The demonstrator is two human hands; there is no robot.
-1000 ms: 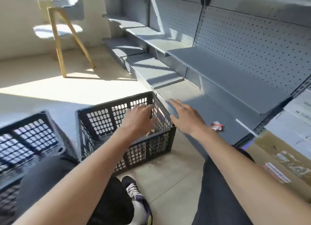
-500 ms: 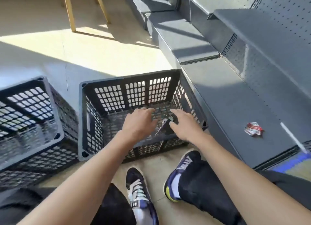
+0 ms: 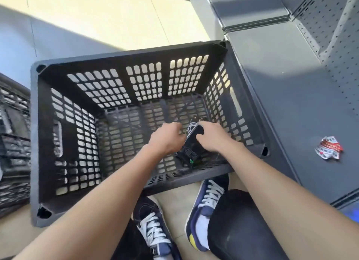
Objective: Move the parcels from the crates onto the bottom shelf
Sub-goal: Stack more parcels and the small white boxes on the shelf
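A black perforated crate [image 3: 124,54] stands on the floor in front of me, against the grey bottom shelf [image 3: 287,96]. Inside it, near the right front corner, lies a small black parcel [image 3: 189,149] with white curved lines and fine print. My left hand [image 3: 166,138] grips the parcel's left edge with curled fingers. My right hand [image 3: 210,136] holds its upper right part, fingers bent over it. Both hands are down inside the crate. A small red and white packet [image 3: 328,148] lies on the bottom shelf to the right.
A second black crate [image 3: 13,143] stands at the far left, partly out of view, with dark contents. My two shoes [image 3: 153,226] and a knee sit just in front of the crate. Perforated shelf backing [image 3: 334,26] rises at the upper right.
My view has tilted down and closer over the crate. Both hands went from the crate's rim down inside it and took hold of the black parcel.
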